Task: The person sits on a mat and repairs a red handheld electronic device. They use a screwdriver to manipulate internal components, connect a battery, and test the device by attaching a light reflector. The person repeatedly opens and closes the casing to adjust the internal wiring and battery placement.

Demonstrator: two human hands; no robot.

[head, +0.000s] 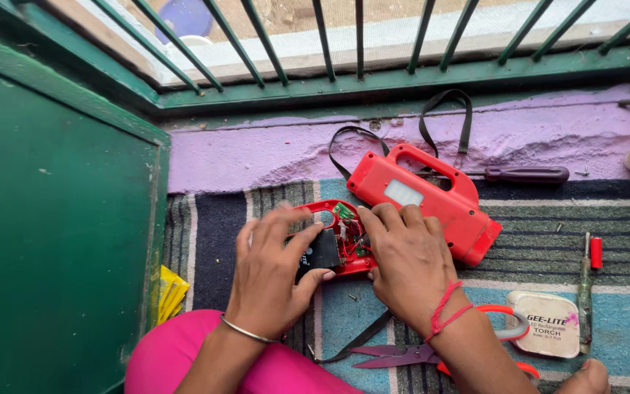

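An opened red torch half (338, 241) lies on the striped mat (621, 321), showing a green circuit board, wires and a black battery block (322, 252). My left hand (271, 273) rests on the battery block, fingers spread over it. My right hand (406, 259) presses on the right side of the open half, fingertips at the wiring. Just behind lies the other red torch shell (421, 201) with its handle and black strap (446, 117).
A dark-handled screwdriver (523, 174) lies by the purple ledge. On the mat at right are a small tester screwdriver (585, 292), a cream lens cover (545, 323) and orange-handled scissors (432, 354). A green door (52, 233) stands left, window bars behind.
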